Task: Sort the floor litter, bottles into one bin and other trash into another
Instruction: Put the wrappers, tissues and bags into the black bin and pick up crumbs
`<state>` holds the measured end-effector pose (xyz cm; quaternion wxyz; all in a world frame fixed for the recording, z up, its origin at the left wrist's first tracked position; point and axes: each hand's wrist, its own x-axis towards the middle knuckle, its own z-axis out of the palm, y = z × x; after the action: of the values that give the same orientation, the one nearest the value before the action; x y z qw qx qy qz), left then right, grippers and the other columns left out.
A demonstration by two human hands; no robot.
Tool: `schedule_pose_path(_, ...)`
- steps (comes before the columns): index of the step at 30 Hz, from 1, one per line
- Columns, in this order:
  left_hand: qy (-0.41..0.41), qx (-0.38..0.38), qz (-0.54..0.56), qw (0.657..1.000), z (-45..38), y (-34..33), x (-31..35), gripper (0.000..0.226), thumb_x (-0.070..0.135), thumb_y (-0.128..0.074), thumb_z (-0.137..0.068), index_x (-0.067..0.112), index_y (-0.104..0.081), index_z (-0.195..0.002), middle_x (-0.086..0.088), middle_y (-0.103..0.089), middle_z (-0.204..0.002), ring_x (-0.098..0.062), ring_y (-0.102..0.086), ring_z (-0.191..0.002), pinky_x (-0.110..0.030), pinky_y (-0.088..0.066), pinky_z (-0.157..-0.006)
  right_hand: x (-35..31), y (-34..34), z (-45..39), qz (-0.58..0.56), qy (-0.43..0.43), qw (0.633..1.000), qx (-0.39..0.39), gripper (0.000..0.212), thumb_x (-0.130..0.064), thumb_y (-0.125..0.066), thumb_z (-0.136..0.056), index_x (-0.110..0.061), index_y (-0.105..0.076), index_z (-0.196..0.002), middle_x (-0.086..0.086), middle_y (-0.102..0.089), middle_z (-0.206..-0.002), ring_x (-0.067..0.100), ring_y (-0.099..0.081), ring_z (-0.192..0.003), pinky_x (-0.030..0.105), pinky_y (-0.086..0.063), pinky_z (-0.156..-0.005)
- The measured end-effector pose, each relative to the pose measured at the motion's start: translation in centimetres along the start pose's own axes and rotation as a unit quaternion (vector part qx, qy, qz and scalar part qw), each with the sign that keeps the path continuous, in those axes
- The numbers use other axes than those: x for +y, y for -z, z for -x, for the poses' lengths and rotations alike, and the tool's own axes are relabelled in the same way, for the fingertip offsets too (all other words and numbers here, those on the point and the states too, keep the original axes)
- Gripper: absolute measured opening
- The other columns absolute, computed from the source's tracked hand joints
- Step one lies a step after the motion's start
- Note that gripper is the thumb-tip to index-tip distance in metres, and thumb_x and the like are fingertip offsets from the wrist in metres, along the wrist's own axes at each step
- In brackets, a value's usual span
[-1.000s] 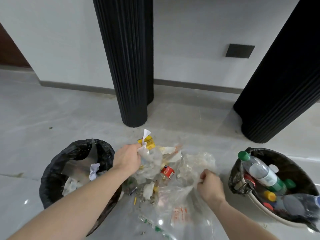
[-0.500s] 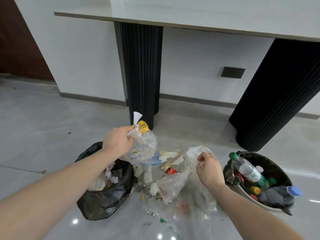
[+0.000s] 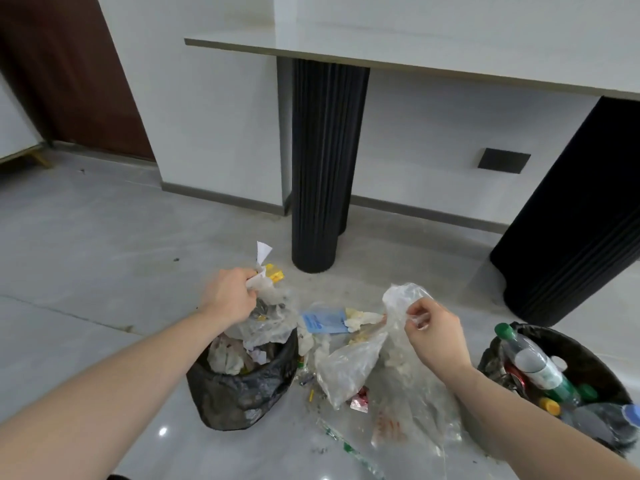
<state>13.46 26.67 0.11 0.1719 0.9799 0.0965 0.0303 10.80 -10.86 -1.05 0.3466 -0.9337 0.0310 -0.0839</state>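
1. Dumping first: our left hand (image 3: 232,295) grips a bunch of mixed trash (image 3: 268,308) (clear film, a white paper scrap, a yellow wrapper) right over the mouth of the left bin (image 3: 239,393), the black-bagged one already holding paper and film; we judge the move is lower a bit, then let go, so nothing catches the rim and slides to the floor.
2. Our right hand (image 3: 434,332) pinches the top of a clear plastic bag (image 3: 349,367) lifted out of the floor pile (image 3: 346,327); its tail hangs low, near the remaining litter; we should raise it clear before swinging left, else it probably drags bits along.
3. The bag goes left, not right; the right bin (image 3: 585,358) holds the bottles (image 3: 533,365) and loose caps; keep film out of it.
4. Film is limp and likely clingy; shake the fingers off over the bin and check nothing sticks.
5. Hard to make out: what else sits inside the left-hand bunch, partly blurred; whether the right-hand bag has anything in it; a small red item (image 3: 360,400) under the bag, can or wrapper, we cannot tell.
6. Cut off: the right bin's far side runs out of frame; the depth of the left bin is hidden by its contents; a thin clear wrapper with green marks (image 3: 343,443) lies on the floor (image 3: 104,271) near the bottom edge.
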Motion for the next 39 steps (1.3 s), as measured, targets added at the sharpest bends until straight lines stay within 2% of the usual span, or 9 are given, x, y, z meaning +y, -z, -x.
schedule_pose_path(6,0.019,-0.088,-0.106,0.99,-0.1,-1.9,-2.9,0.022,0.018,-0.068,-0.082,0.028,-0.067,-0.102,0.001,-0.069,-0.094,-0.025,-0.067,-0.087,-0.034,-0.057,-0.071,-3.0,-1.0,-0.6,-0.042,0.006,0.999,0.004,0.019,-0.008,-0.063,-0.084,-0.027,-0.063,-0.082,-0.013,-0.066,-0.083,0.005,-0.061,-0.08,0.024,-0.048,-0.068)
schedule_pose_path(12,-0.012,-0.287,-0.212,0.934,-0.1,-3.7,-4.2,0.057,0.027,-0.059,-0.09,0.028,-0.048,-0.145,-0.006,-0.056,-0.139,-0.028,-0.058,-0.121,-0.039,-0.05,-0.1,-5.9,-2.7,-1.4,-0.062,0.026,0.998,0.0,0.021,-0.008,-0.066,-0.084,-0.029,-0.062,-0.081,-0.013,-0.066,-0.083,0.005,-0.061,-0.079,0.021,-0.048,-0.068)
schedule_pose_path(15,-0.001,-0.35,-0.15,0.925,0.0,-4.3,-5.6,0.059,0.023,-0.056,-0.091,0.029,-0.046,-0.149,-0.006,-0.045,-0.152,-0.029,-0.05,-0.133,-0.035,-0.042,-0.11,-7.6,-3.7,-1.9,-0.074,0.036,0.997,-0.004,0.021,-0.009,-0.067,-0.084,-0.029,-0.063,-0.083,-0.013,-0.066,-0.085,0.003,-0.061,-0.079,0.017,-0.046,-0.068)
schedule_pose_path(19,0.006,-0.212,0.0,0.977,-0.6,-2.5,-7.0,0.044,0.009,-0.05,-0.089,0.031,-0.067,-0.124,-0.003,-0.065,-0.13,-0.019,-0.064,-0.108,-0.027,-0.052,-0.086,-10.7,-5.2,-3.1,-0.109,0.046,0.993,0.0,0.018,-0.009,-0.067,-0.085,-0.027,-0.064,-0.086,-0.012,-0.066,-0.086,0.001,-0.06,-0.081,0.015,-0.044,-0.07)
schedule_pose_path(21,0.024,-0.153,-0.002,0.988,-0.7,-1.4,-8.0,0.043,0.005,-0.051,-0.088,0.027,-0.069,-0.121,-0.001,-0.066,-0.128,-0.02,-0.062,-0.111,-0.027,-0.05,-0.086,-12.5,-6.2,-3.6,-0.123,0.06,0.991,0.0,0.016,-0.01,-0.066,-0.085,-0.026,-0.064,-0.087,-0.012,-0.066,-0.087,0.001,-0.06,-0.082,0.013,-0.043,-0.07)
schedule_pose_path(24,0.054,-0.129,-0.039,0.989,-0.3,-0.5,-10.2,0.04,0.005,-0.053,-0.087,0.026,-0.069,-0.117,0.001,-0.065,-0.127,-0.022,-0.06,-0.114,-0.031,-0.051,-0.092,-15.4,-8.2,-4.4,-0.141,0.088,0.986,0.004,0.017,-0.009,-0.065,-0.086,-0.025,-0.064,-0.088,-0.011,-0.065,-0.089,0.002,-0.06,-0.083,0.012,-0.043,-0.071)
schedule_pose_path(27,0.074,-0.137,-0.065,0.986,0.0,-0.1,-12.1,0.035,0.01,-0.053,-0.083,0.032,-0.068,-0.106,0.004,-0.063,-0.12,-0.022,-0.059,-0.109,-0.03,-0.049,-0.084,-17.8,-11.5,-4.7,-0.15,0.13,0.98,-0.003,0.019,-0.008,-0.062,-0.086,-0.026,-0.063,-0.087,-0.013,-0.062,-0.089,0.006,-0.059,-0.086,0.02,-0.049,-0.074)
schedule_pose_path(32,0.113,-0.091,-0.08,0.986,-0.4,0.6,-14.2,0.036,0.015,-0.055,-0.086,0.032,-0.067,-0.115,0.003,-0.062,-0.126,-0.025,-0.058,-0.115,-0.032,-0.049,-0.088,-19.4,-17.7,-3.0,-0.105,0.185,0.974,-0.08,0.018,-0.007,-0.057,-0.09,-0.024,-0.062,-0.09,-0.015,-0.057,-0.092,0.004,-0.055,-0.085,0.024,-0.052,-0.072)
schedule_pose_path(39,0.112,-0.049,0.015,0.992,-0.7,0.6,-14.6,0.053,0.003,-0.051,-0.081,0.024,-0.061,-0.129,-0.002,-0.053,-0.139,-0.027,-0.054,-0.122,-0.04,-0.047,-0.102,-17.1,-24.7,0.3,-0.017,0.128,0.962,-0.239,0.027,0.0,-0.047,-0.091,-0.021,-0.063,-0.086,-0.005,-0.061,-0.096,0.015,-0.061,-0.085,0.031,-0.054,-0.078)
